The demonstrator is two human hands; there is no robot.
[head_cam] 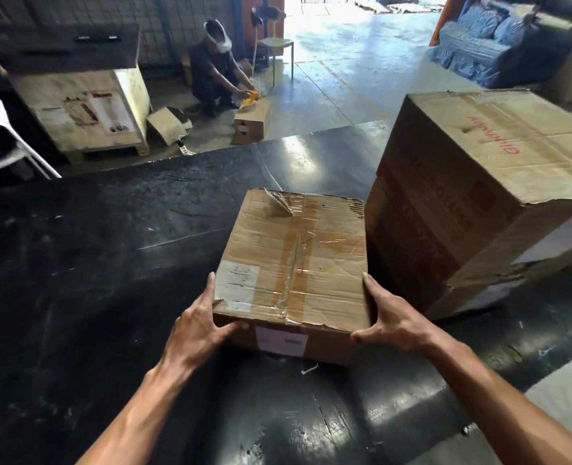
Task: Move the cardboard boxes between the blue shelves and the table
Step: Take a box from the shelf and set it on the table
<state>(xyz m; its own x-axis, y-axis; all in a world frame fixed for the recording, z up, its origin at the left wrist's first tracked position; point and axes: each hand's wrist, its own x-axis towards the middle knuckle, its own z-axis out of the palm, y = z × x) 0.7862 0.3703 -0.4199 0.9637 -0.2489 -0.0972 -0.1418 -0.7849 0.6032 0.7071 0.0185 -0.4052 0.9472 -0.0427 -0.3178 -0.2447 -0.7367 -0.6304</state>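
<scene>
A small, worn, taped cardboard box [294, 260] sits on the black table [93, 263] in front of me. My left hand [200, 323] holds its near left corner, fingers along the left side and thumb on the front face. At the near right corner my right hand [392, 320] holds the box the same way. A much larger cardboard box [486, 182] with red print stands on the table just to the right, close to the small one. No blue shelves are in view.
Beyond the table's far edge a person [214, 75] crouches on the floor by an open cardboard box [251, 124]. A pale crate [86, 109] stands at the far left, a chair [274, 45] behind, blue-wrapped goods [479, 52] at the far right.
</scene>
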